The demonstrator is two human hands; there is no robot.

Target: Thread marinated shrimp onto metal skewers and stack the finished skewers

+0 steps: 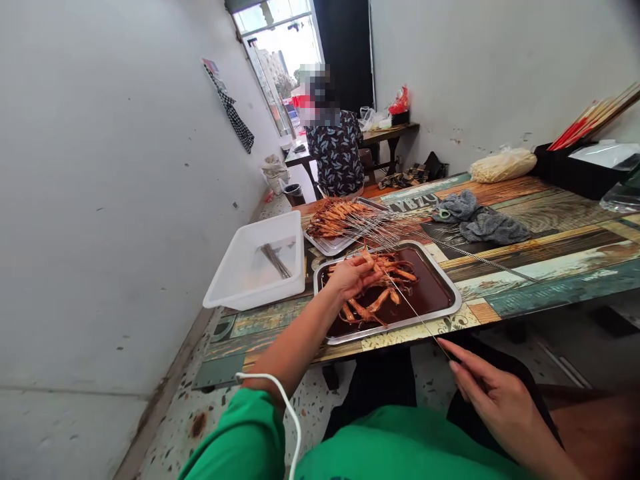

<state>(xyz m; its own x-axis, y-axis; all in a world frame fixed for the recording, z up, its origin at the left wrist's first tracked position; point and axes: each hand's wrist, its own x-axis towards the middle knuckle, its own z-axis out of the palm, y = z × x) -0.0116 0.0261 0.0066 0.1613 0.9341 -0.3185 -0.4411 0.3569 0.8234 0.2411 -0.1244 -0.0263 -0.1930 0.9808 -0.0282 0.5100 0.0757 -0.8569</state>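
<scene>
My left hand (351, 277) is closed on a reddish-brown strip of meat (369, 257) above a metal tray (454, 301). The tray holds dark red liquid and more such pieces (370, 311). Between thumb and fingers, my right hand (503, 393) grips the near end of a thin metal skewer (414, 308), in front of the table edge. The skewer slants up to the meat at my left hand; whether its tip is inside is hidden. Behind, a second tray (327, 248) bears a pile of skewered meat (333, 217), handles pointing right.
Left stands a white plastic tub (255, 293) with several bare skewers (276, 261). A grey cloth (493, 225), a bag of pale sticks (503, 165) and a black box (570, 170) lie right. A person (334, 153) sits beyond the table.
</scene>
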